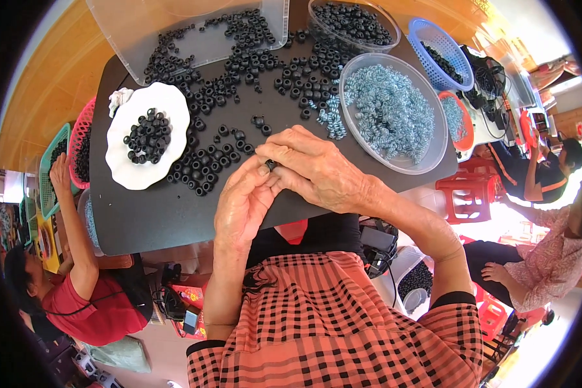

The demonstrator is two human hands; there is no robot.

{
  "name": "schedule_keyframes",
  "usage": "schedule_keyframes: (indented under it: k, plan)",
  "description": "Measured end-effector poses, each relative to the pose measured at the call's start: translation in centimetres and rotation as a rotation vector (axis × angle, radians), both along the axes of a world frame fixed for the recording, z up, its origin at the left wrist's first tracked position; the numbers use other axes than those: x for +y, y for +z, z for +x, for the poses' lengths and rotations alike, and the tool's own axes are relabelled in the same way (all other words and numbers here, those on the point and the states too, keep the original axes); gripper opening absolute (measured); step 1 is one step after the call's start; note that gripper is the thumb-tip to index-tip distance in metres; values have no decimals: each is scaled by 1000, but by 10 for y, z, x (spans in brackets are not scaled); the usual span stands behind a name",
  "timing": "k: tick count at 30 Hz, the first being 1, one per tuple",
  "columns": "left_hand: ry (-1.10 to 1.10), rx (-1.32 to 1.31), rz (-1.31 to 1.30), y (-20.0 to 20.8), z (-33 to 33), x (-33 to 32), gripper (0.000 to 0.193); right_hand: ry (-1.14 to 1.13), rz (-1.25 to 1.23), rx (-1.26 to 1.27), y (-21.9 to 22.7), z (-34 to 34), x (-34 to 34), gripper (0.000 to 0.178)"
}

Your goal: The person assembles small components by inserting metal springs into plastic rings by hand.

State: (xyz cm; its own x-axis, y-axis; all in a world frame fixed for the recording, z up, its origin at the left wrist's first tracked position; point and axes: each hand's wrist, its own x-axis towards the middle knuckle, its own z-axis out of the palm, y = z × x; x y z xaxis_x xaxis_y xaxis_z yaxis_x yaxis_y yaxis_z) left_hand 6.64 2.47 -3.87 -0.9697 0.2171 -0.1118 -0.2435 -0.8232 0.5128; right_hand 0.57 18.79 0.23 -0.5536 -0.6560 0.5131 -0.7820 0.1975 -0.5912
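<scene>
My left hand [240, 205] and my right hand [320, 169] meet over the near part of the dark table. Between their fingertips is a small black plastic piece [271, 165], mostly hidden by the fingers. Both hands are closed in a pinch around it. Just beyond them lie loose black hollow pieces [207, 161], round with an opening. A white scalloped plate [123, 169] to the left carries a heap of the same pieces. On the right stands a clear round bowl [441, 132] full of pale blue, see-through coil-like parts, with some spilled next to it.
A clear plastic bin [126, 42] lies on its side at the back, black pieces spilling out. Behind stand a clear tub [394, 40] and a blue basket [427, 29] of black pieces. A person [90, 297] at left reaches into a green basket [50, 200]; others sit at right near red stools [465, 197].
</scene>
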Motion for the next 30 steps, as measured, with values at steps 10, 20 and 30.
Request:
schedule_keyframes:
  k: [10, 20, 30]
  plan:
    - [10, 31, -41, 0, 0, 1, 25, -93, -145, -288, 9, 3, 4, 22]
    - [-68, 95, -139, 3, 1, -1, 24, 21, -172, -730, 19, -6, 12, 13]
    - [-57, 49, -190, 6, 2, 0, 25, 0, -34, -659, 24, -3, 12, 17]
